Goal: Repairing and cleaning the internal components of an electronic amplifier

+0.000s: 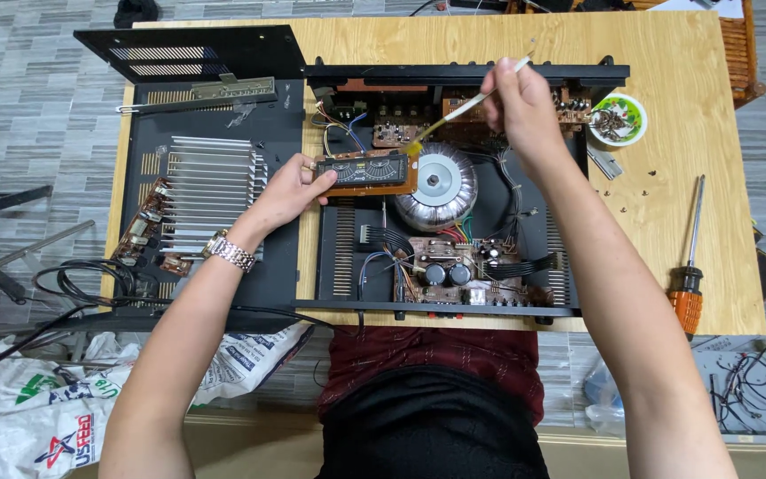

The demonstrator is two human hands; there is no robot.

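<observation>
Both forearms are bare, with no sleeves in view; the left hand (290,191) carries a silver metal link-band wristwatch (228,251) at its 7 o'clock; the right hand (516,106) wears nothing; a dark red shirt (418,355) and black lap garment (432,426) lie between the arms.

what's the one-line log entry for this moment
left hand: holds board | right hand: holds brush, tip at board | chassis: open | screwdriver: on table

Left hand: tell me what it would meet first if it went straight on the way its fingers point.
The left hand already grips the small display board. Straight on, rightward, it would probably meet the round toroidal transformer first, though depth is unclear.
</observation>
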